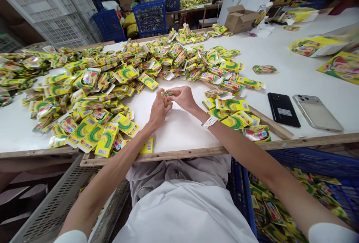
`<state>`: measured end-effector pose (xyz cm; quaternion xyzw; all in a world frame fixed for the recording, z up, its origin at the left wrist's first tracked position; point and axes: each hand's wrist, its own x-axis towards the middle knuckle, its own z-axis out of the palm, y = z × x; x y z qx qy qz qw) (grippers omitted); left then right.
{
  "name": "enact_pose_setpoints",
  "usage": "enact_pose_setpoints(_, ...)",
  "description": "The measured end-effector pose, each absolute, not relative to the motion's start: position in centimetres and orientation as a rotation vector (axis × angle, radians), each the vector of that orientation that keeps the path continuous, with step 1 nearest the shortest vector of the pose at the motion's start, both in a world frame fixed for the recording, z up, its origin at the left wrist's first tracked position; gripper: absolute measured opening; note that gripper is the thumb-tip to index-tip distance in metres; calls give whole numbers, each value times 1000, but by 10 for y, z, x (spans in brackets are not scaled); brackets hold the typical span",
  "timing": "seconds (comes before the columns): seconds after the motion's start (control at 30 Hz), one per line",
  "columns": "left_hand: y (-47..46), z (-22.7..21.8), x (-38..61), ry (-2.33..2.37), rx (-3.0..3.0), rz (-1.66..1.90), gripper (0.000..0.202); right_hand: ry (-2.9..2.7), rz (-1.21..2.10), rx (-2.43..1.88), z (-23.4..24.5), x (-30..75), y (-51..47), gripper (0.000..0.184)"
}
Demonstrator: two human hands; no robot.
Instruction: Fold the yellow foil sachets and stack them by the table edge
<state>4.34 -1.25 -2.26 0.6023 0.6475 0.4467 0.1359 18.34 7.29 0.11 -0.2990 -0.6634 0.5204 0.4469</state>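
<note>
- The small box [166, 100] is in the air above the near middle of the table [179, 131], between the two hands; the fingers cover much of it.
- The left hand [158, 108] has its grip around this box, thumb and fingers pressed on its sides.
- The right hand [183, 97] has its fingertips brought together at the far right end of the box, and seems to pinch this edge; whether it is a flap, I cannot tell. A white bracelet [210, 122] is on this wrist.
- The step in hand, as I judge, is finger work on one end of the box. The next move calls for a steady left hold and light, exact right fingertips, because thin card could bend.
- A big heap [86, 78] of similar boxes lies to the left and far side, some with white flaps standing out.
- To the right, a smaller group [234, 104] of boxes lies beside a wooden strip [263, 119].
- Farther right, a black phone [283, 109] and a pale phone [316, 112] lie side by side.
- Below the table edge, a blue basket [316, 160] at right contains many boxes; a grey basket [50, 202] stands at left.
</note>
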Motion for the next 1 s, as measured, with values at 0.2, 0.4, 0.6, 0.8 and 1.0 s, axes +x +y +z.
enact_pose_setpoints(0.2, -10, -10, 32, 1649, 1781, 1462, 16, -1759, 1032, -743, 10, 197, 77, 15)
enact_pose_setpoints(0.4, -11, -3, 23, 1567, 1785, 1471, 22, -1889, 1099, -657, 15, 210, 82, 17)
enact_pose_setpoints(0.6, -10, -5, 23, 1592, 1805, 1493, 16, -1909, 1031, -619, 17, 212, 80, 17)
enact_pose_setpoints(0.8, -17, 0, 24, 1748, 1888, 1554, 13, -1871, 989, -586, 22, 211, 74, 16)
enact_pose_setpoints(1.0, -16, -2, 24, 1786, 1927, 1446, 9, -1989, 945, -637, 18, 210, 78, 10)
